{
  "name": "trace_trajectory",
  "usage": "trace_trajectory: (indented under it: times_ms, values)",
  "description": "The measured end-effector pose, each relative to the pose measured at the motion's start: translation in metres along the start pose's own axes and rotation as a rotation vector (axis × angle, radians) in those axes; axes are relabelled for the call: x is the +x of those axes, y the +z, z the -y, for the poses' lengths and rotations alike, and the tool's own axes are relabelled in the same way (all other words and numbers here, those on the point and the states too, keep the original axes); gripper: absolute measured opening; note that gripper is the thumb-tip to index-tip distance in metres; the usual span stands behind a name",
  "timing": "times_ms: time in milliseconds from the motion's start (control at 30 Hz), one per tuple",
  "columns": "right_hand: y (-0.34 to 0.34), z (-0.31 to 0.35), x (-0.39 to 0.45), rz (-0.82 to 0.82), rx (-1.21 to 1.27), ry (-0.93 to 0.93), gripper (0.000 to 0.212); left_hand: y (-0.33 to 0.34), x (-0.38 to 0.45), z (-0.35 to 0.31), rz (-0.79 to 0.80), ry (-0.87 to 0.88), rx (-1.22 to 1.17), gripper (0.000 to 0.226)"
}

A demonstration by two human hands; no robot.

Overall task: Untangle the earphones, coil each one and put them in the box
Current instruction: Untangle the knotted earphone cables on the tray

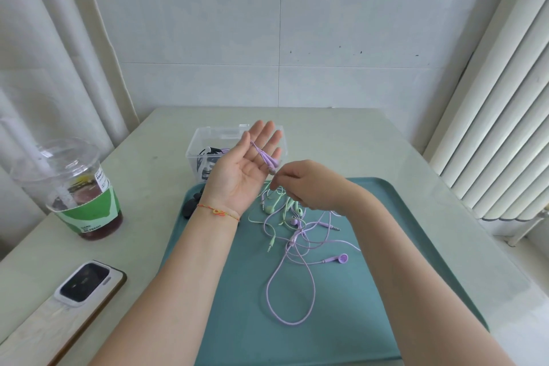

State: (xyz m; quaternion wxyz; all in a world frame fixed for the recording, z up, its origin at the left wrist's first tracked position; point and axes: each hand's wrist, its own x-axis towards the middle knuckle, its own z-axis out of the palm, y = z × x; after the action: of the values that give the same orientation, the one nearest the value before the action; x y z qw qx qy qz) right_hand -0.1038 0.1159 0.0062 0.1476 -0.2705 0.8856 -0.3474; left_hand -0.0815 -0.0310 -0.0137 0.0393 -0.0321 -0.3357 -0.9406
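Observation:
My left hand [248, 169] is raised palm up over the tray's far left, fingers spread, with two purple earbuds [269, 159] lying across the palm, their cord between the fingers. My right hand [309, 184] pinches a cord just below those earbuds. Under both hands a tangle of purple earphones [297, 246] and green earphones [279, 205] lies on the teal tray [386, 246]. A long purple loop reaches toward me. The clear plastic box [208, 140] stands behind the tray and holds dark earphones, partly hidden by my left hand.
A plastic cup with a dark drink, lid and straw [80, 187] stands at the left. A phone [86, 282] lies face down near the table's left front edge. A black object [190, 205] peeks out at the tray's left rim. A radiator [505, 128] is on the right.

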Motion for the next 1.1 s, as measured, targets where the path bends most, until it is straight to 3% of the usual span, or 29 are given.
trace_trajectory:
  times_ms: [233,467,667,767,967,1100]
  values:
    - [0.002,0.004,-0.001,0.049,-0.129,0.022,0.023,-0.004,0.002,0.003,-0.065,0.018,0.108,0.029]
    - [-0.002,0.016,-0.010,0.104,-0.159,-0.021,0.021,-0.009,0.005,0.016,-0.163,0.180,0.467,0.025]
    - [0.002,0.021,-0.016,0.288,-0.297,-0.044,0.023,-0.008,0.008,0.018,-0.228,0.244,0.429,0.025]
    - [-0.001,0.022,-0.014,0.124,-0.249,-0.064,0.022,-0.015,0.007,0.016,-0.211,0.189,0.521,0.026]
    - [-0.023,0.013,-0.013,-0.261,-0.118,-0.095,0.020,-0.010,0.001,0.020,-0.084,-0.114,0.844,0.034]
    - [-0.033,0.009,-0.017,-0.239,-0.007,-0.055,0.019,-0.001,-0.002,0.016,0.028,-0.265,0.757,0.049]
